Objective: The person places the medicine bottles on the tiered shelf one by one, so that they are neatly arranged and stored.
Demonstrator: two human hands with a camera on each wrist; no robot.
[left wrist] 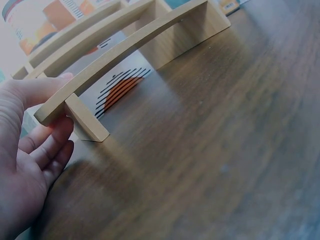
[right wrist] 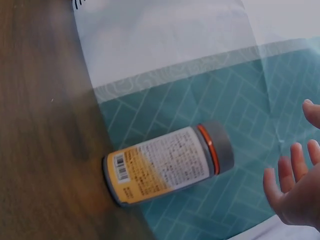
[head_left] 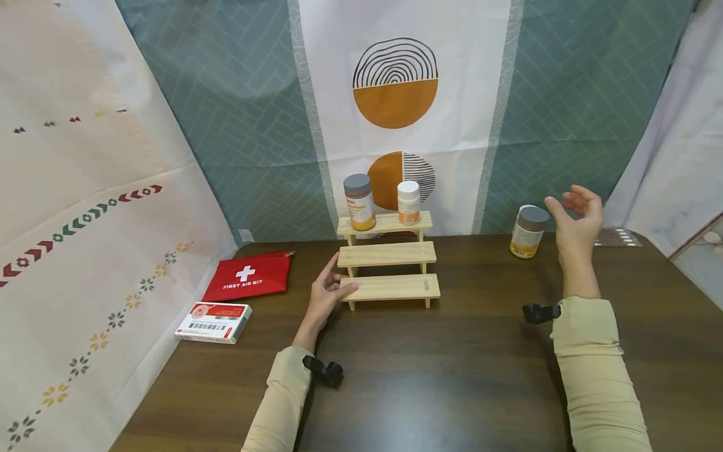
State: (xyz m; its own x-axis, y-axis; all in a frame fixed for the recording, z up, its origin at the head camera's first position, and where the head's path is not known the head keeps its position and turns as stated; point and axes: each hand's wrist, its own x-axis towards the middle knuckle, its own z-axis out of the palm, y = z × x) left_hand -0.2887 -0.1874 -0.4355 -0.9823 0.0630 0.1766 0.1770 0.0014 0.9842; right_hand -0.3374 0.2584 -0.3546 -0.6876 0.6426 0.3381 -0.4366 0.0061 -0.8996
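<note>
A small three-tier wooden display rack [head_left: 390,287] stands on the table. My left hand [head_left: 321,298] grips the left end of its lowest board, thumb on top and fingers underneath in the left wrist view. On the top tier are a grey-lidded bottle [head_left: 360,204] and a smaller white-capped bottle [head_left: 409,204]. My right hand [head_left: 580,223] is raised at the far right, holding nothing, with thumb and fingers apart. Just left of it stands another grey-lidded bottle [right wrist: 162,162] with a yellow and white label. A bit of white shows behind its lid; the rest there is hidden.
At the left lie a red first aid kit pouch [head_left: 245,285] and a white and red medicine box [head_left: 213,322]. Patterned cloth [head_left: 265,125] hangs along the table's back edge. A flat striped item [head_left: 615,237] lies behind my right hand.
</note>
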